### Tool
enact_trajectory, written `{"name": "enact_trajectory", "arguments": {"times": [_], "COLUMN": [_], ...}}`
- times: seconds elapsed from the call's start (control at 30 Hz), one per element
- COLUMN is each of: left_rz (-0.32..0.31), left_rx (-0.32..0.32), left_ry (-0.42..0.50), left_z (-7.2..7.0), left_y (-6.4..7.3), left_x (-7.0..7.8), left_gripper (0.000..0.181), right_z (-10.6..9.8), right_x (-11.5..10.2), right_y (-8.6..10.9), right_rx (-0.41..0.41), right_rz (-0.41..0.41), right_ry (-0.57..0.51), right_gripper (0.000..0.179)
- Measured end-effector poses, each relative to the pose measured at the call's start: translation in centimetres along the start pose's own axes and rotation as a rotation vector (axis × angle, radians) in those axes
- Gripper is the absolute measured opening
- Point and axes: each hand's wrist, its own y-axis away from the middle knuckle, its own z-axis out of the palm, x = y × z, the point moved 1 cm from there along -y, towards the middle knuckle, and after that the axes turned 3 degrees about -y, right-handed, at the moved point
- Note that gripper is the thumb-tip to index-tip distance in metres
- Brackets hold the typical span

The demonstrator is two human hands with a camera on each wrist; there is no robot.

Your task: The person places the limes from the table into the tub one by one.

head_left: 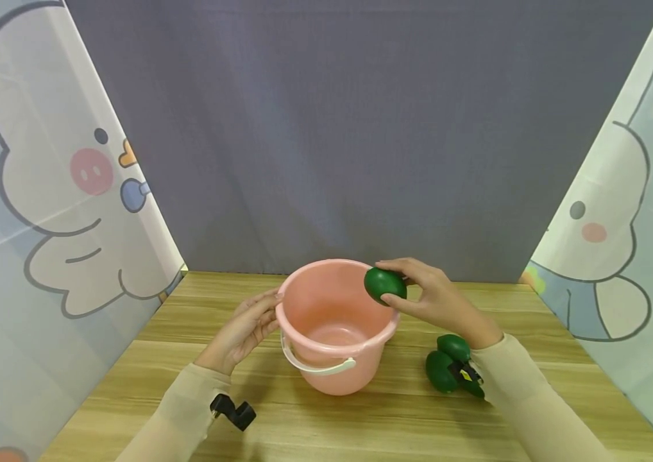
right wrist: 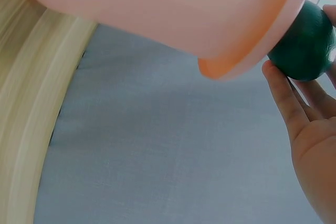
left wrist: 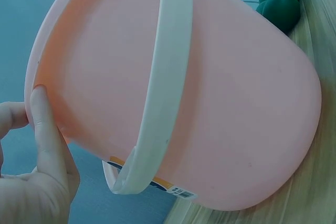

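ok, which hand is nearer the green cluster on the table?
Right. The right hand holds a green object at the bucket, on the side facing the green cluster; the left hand touches the bucket's opposite side.

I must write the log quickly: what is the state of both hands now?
Left hand: open, touching the pink bucket.
Right hand: holding a green oval object.

The head camera looks forward and down from above the near side of the table (head_left: 303, 430), far enough back to take in the whole bucket (head_left: 335, 321) and the grey curtain (head_left: 361, 128) beyond. The left wrist camera sits close, rolled sideways, facing past the bucket to the green fruits (head_left: 440, 371). The right wrist camera, also near and rolled, faces the curtain. All three share the bucket.
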Motion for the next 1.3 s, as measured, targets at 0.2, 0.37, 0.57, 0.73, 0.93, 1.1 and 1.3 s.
{"name": "enact_trajectory", "arguments": {"times": [0.2, 0.37, 0.57, 0.73, 0.93, 1.1, 1.3], "left_rz": [0.003, -0.002, -0.001, -0.012, -0.013, -0.017, -0.015], "left_rx": [0.002, 0.015, 0.005, 0.009, 0.01, 0.021, 0.013], "left_ry": [0.002, 0.009, 0.007, 0.013, 0.013, 0.021, 0.027], "left_z": [0.0, 0.0, -0.1, -0.1, -0.1, 0.0, 0.0], "left_y": [0.0, 0.1, 0.1, 0.0, 0.1, 0.1, 0.2], "left_x": [-0.1, -0.1, -0.2, -0.1, 0.0, 0.0, 0.0], "left_gripper": [0.052, 0.049, 0.051, 0.051, 0.051, 0.05, 0.05], "right_z": [0.4, 0.7, 0.8, 0.9, 1.1, 1.3, 1.5], "right_x": [-0.1, 0.0, 0.0, 0.0, 0.1, 0.2, 0.0], "right_y": [-0.3, -0.3, -0.4, -0.5, -0.5, -0.6, -0.7], "right_rx": [0.003, -0.005, -0.005, 0.001, -0.017, -0.023, -0.025], "right_rz": [-0.036, -0.043, -0.036, -0.045, -0.041, -0.056, -0.072], "right_ry": [-0.012, -0.019, -0.025, -0.018, -0.027, -0.031, -0.038], "right_gripper": [0.059, 0.058, 0.058, 0.058, 0.056, 0.056, 0.056]}}
